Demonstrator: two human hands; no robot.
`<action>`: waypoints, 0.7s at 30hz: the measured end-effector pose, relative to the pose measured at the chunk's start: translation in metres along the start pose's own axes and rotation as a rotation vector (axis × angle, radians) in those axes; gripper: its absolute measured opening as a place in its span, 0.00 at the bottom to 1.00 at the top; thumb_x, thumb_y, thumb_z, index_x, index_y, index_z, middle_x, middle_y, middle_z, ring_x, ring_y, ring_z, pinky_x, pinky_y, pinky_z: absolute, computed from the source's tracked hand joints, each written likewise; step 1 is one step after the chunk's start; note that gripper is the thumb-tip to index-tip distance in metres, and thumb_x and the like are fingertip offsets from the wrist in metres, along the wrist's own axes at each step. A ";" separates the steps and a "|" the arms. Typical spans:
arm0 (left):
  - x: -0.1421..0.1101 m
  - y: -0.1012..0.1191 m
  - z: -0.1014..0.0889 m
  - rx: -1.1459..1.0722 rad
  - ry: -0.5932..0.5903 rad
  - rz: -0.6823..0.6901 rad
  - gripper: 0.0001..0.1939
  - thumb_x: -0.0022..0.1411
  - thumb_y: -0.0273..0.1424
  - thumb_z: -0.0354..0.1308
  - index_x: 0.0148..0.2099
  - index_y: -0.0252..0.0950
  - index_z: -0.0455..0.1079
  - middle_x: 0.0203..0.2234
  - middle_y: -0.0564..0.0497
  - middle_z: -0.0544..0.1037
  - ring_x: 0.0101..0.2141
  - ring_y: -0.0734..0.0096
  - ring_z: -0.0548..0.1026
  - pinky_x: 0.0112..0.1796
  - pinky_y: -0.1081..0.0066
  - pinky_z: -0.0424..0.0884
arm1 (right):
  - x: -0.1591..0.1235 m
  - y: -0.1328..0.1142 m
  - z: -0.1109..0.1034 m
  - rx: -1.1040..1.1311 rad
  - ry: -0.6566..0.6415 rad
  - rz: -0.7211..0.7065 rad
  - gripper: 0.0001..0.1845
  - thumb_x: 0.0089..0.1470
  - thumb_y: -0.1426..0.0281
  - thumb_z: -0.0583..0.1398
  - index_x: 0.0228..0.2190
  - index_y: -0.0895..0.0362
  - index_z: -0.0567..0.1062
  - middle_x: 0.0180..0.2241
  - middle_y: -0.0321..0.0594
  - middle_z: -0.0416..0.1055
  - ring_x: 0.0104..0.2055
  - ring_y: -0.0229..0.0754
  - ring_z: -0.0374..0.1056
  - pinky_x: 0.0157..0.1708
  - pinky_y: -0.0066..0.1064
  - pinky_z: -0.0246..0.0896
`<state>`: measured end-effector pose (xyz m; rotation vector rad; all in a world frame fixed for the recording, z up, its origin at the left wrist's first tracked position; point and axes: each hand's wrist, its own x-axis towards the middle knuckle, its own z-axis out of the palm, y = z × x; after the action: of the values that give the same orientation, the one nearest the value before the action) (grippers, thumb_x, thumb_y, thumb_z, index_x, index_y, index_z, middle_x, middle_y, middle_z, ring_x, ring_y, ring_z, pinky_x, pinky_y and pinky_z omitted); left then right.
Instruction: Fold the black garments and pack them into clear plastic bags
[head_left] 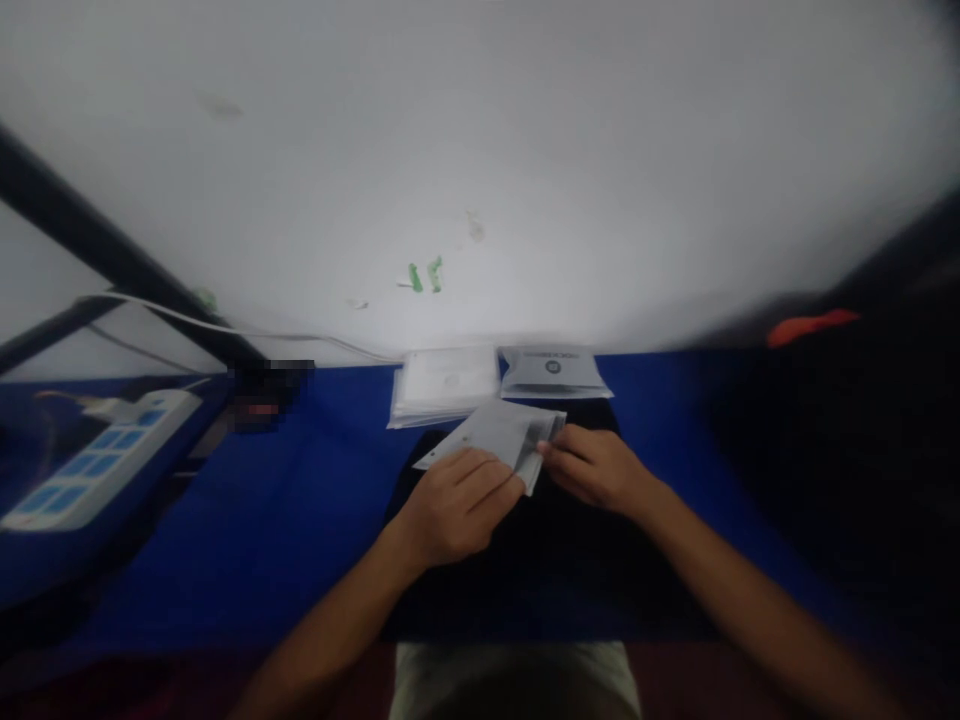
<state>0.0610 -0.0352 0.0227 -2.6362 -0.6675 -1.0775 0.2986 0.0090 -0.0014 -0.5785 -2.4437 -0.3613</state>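
A pale, translucent plastic bag (487, 430) is held between my two hands, tilted above a black cloth-like item (585, 560) on the blue table. My left hand (461, 505) grips its lower left side, fingers curled over the front. At its right end, my right hand (592, 463) pinches the edge, where several layers stand apart. Behind it lies a stack of similar pale bags (450, 378). To the right of the stack rests a filled grey bag (555, 372) with a round dark logo and lettering.
On the left lies a white power strip (105, 460) with blue sockets and a plug. A white cable (225, 325) runs along the wall to the stack. Dark metal bars (120, 250) stand at the left. An orange object (810, 326) is at the far right.
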 end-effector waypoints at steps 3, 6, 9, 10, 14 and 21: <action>-0.002 0.002 -0.007 -0.012 0.111 0.024 0.09 0.61 0.18 0.52 0.41 0.32 0.71 0.30 0.48 0.77 0.34 0.68 0.73 0.37 0.65 0.74 | -0.008 0.020 0.003 -0.009 -0.098 0.139 0.11 0.64 0.71 0.51 0.34 0.58 0.73 0.30 0.41 0.70 0.29 0.37 0.63 0.23 0.27 0.53; -0.004 0.002 -0.009 -0.037 0.192 0.037 0.10 0.61 0.18 0.52 0.41 0.31 0.72 0.32 0.47 0.77 0.36 0.68 0.74 0.39 0.64 0.75 | -0.015 0.039 0.005 -0.043 -0.182 0.269 0.12 0.64 0.69 0.51 0.35 0.58 0.73 0.33 0.44 0.70 0.31 0.39 0.64 0.24 0.27 0.54; -0.004 0.003 -0.007 -0.056 0.234 0.038 0.10 0.62 0.19 0.51 0.41 0.31 0.72 0.31 0.47 0.77 0.37 0.68 0.74 0.40 0.65 0.75 | -0.015 0.046 0.002 -0.045 -0.197 0.301 0.11 0.63 0.68 0.53 0.37 0.58 0.74 0.37 0.48 0.71 0.37 0.44 0.67 0.30 0.31 0.60; -0.003 0.004 -0.006 -0.067 0.237 0.037 0.10 0.62 0.19 0.51 0.41 0.31 0.72 0.31 0.48 0.77 0.37 0.69 0.74 0.39 0.65 0.75 | -0.012 0.044 0.001 -0.020 -0.190 0.279 0.11 0.61 0.67 0.54 0.39 0.59 0.74 0.39 0.50 0.71 0.40 0.47 0.67 0.34 0.34 0.63; 0.004 0.012 -0.007 -0.124 0.183 0.069 0.09 0.64 0.21 0.49 0.40 0.32 0.71 0.29 0.50 0.78 0.34 0.70 0.75 0.38 0.66 0.75 | 0.000 0.023 0.003 0.159 -0.141 0.093 0.19 0.59 0.67 0.56 0.51 0.61 0.69 0.49 0.54 0.70 0.49 0.52 0.65 0.47 0.45 0.63; 0.008 0.020 -0.011 -0.131 0.186 0.113 0.08 0.63 0.21 0.52 0.40 0.33 0.72 0.30 0.51 0.78 0.34 0.70 0.75 0.39 0.67 0.73 | 0.006 0.010 0.006 0.198 0.081 -0.044 0.19 0.62 0.71 0.51 0.53 0.58 0.68 0.42 0.50 0.75 0.43 0.49 0.70 0.40 0.41 0.65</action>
<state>0.0690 -0.0535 0.0360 -2.6003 -0.4180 -1.3527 0.2957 0.0219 -0.0013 -0.4179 -2.3820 -0.1536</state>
